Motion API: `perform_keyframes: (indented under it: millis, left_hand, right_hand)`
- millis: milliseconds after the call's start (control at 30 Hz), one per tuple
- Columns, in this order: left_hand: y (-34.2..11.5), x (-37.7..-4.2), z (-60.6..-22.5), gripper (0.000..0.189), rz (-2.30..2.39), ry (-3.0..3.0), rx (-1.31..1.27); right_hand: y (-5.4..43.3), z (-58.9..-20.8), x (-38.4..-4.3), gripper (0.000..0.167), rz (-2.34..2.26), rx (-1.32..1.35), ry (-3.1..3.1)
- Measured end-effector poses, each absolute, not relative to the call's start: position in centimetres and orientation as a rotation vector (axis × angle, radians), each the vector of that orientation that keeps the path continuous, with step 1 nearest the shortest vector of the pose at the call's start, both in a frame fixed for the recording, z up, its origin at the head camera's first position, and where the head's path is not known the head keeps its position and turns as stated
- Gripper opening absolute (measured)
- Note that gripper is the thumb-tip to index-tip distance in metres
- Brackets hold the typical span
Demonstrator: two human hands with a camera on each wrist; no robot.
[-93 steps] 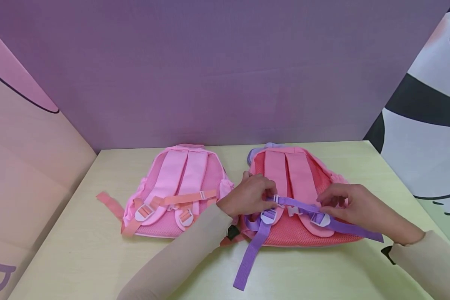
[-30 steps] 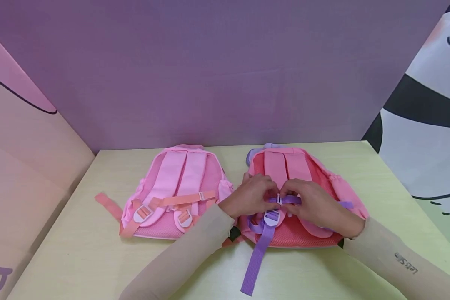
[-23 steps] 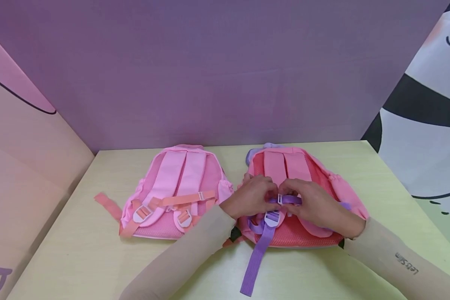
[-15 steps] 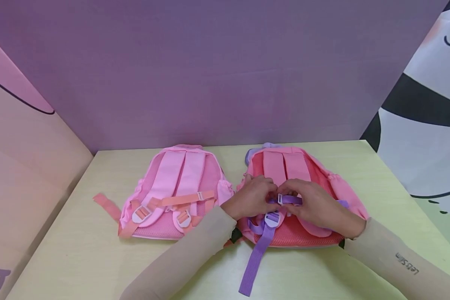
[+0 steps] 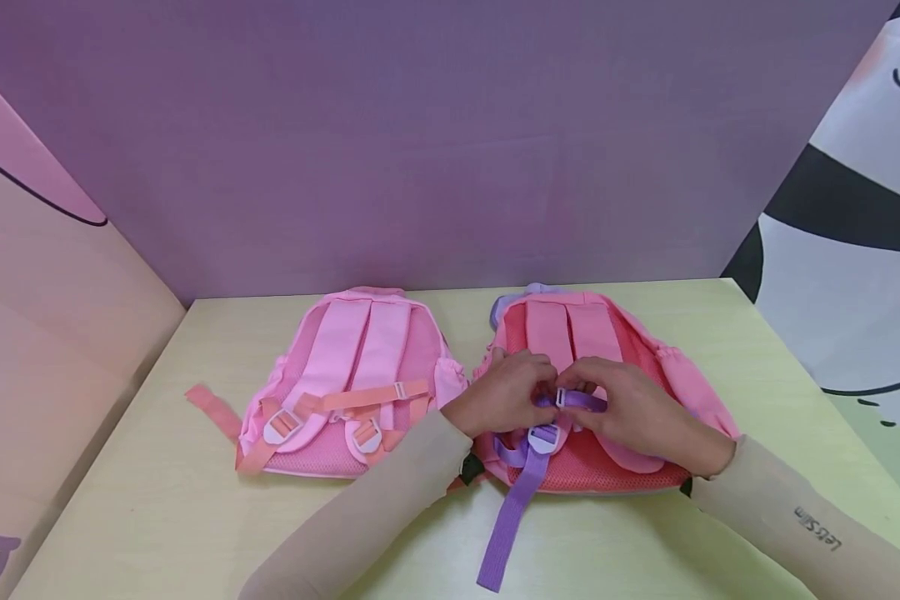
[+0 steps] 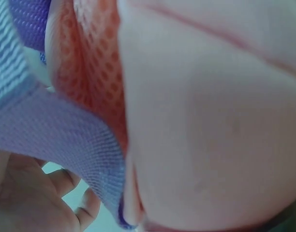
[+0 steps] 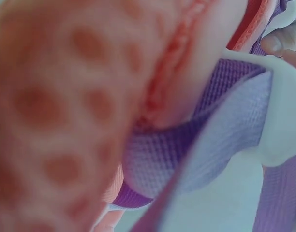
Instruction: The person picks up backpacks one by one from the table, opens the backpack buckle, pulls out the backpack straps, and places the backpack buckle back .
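Note:
A coral-pink backpack point(image 5: 622, 333) lies with its straps facing up on the right of the table. Across its middle runs a purple chest strap point(image 5: 587, 402) with a small white slide buckle point(image 5: 560, 398). My left hand point(image 5: 504, 393) pinches this strap just left of the slide buckle. From the other side, my right hand point(image 5: 637, 408) pinches the strap at the buckle, thumb and fingertips close to the left hand's. Below them, a white ladder-lock buckle point(image 5: 543, 439) carries a loose purple webbing tail point(image 5: 512, 533). Close up in the right wrist view is purple webbing point(image 7: 225, 130) through a white buckle point(image 7: 286, 116).
A lighter pink backpack point(image 5: 345, 358) with orange straps point(image 5: 375, 397) lies to the left, straps up, partly behind my left forearm. Both bags rest on a pale wooden table point(image 5: 157, 500). A purple panel point(image 5: 450, 150) stands along the back, with printed panels at both sides.
Over three seconds my right hand has moved left from the backpack's right side to the slide buckle. My left hand has kept its place; over the last second the hands have barely moved.

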State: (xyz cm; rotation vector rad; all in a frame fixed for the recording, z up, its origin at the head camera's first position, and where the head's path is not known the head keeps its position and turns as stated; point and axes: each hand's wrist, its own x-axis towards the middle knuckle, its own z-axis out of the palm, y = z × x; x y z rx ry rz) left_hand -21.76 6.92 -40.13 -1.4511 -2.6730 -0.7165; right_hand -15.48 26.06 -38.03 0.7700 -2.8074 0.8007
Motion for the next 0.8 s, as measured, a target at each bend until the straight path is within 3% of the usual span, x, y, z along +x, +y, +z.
perform_keyframes:
  millis: [800]
  left_hand:
    - [6.8, -21.6, -39.9, 0.02, -0.779, -2.64, -1.468]
  right_hand:
    - [26.9, -36.6, -14.8, 0.039, 0.719, 0.723, -2.832]
